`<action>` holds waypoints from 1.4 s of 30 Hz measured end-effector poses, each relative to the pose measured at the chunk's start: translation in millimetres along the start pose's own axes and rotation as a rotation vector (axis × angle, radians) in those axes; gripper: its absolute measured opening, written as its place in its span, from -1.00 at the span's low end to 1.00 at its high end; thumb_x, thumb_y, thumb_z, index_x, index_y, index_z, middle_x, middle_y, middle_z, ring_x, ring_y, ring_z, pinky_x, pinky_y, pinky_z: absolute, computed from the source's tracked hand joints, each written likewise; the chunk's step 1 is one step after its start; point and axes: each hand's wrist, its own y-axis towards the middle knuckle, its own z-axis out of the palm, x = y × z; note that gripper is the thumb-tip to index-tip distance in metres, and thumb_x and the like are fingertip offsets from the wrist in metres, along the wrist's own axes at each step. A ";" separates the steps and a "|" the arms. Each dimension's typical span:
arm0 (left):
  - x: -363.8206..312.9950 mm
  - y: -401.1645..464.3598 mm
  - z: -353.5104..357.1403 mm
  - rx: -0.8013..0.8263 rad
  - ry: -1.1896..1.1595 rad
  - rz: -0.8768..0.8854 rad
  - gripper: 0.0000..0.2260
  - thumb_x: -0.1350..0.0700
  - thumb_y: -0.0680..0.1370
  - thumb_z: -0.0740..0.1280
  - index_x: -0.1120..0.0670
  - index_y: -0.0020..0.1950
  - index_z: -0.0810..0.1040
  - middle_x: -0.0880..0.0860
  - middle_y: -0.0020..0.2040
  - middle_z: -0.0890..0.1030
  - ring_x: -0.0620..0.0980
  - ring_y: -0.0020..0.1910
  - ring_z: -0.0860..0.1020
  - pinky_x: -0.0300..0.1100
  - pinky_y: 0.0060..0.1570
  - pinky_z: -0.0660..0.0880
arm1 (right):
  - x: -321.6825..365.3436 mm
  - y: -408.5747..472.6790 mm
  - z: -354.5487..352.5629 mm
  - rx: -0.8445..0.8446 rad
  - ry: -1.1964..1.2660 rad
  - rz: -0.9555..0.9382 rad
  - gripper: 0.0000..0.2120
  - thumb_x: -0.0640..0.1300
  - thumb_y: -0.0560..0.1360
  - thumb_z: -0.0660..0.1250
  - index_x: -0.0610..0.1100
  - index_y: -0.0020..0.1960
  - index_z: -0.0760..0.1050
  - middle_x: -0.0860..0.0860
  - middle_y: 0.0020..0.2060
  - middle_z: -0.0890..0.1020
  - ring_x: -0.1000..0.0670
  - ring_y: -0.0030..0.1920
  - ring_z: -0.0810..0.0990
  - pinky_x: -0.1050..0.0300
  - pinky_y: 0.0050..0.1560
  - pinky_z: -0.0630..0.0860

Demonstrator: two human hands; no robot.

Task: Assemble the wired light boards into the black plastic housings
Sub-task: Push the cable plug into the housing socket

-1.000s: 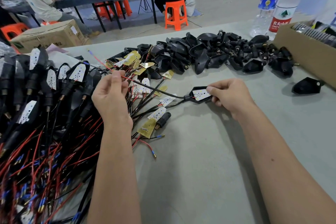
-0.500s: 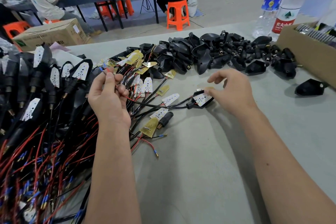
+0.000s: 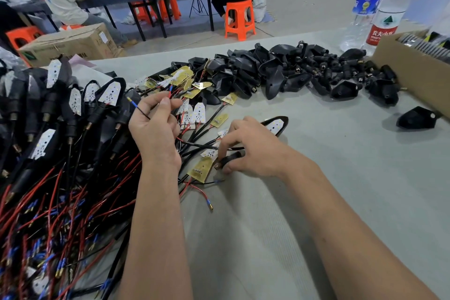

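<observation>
Now I have the left hand pinching a board's wires while the right hand pinches a small black sleeve. This looks like the threading step. Next I'd need the wire ends fed into that sleeve.

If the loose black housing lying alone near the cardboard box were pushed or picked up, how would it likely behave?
The lone black housing looks like a thin moulded plastic shell, so it is probably stiff and light for its size. It rests on a broad side on the grey table, so a push would likely slide it, not roll it. Its smooth, tapered shape might slip in a loose pinch.
</observation>
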 end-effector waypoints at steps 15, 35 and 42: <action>17.7 -18.6 19.3 0.487 0.507 0.075 -0.93 0.30 0.56 0.42 0.19 -0.10 0.67 0.10 -0.28 0.72 -0.12 -0.26 0.67 -0.30 -0.13 0.58 | -19.4 5.0 -7.2 -0.709 1.444 0.252 -0.84 -0.29 0.66 0.31 -0.31 0.20 0.57 -0.05 -0.23 0.70 0.02 -0.26 0.60 0.25 -0.23 0.55; 24.2 -26.3 31.6 0.422 0.535 0.102 -0.95 0.26 0.58 0.43 0.23 -0.06 0.66 0.08 -0.29 0.71 -0.14 -0.31 0.66 -0.29 -0.19 0.56 | -15.9 6.1 -1.2 -0.683 1.355 0.264 -0.92 -0.29 0.63 0.35 -0.23 0.07 0.62 -0.01 -0.27 0.69 0.03 -0.27 0.63 0.23 -0.19 0.60; 28.4 -29.0 37.6 0.463 0.510 0.048 -0.84 0.29 0.58 0.36 0.12 -0.03 0.73 -0.10 -0.42 0.57 -0.06 -0.40 0.47 -0.22 -0.33 0.39 | -15.7 7.3 -0.6 -0.785 1.325 0.291 -0.91 -0.30 0.63 0.36 -0.26 0.09 0.62 -0.04 -0.26 0.66 0.06 -0.29 0.63 0.24 -0.20 0.60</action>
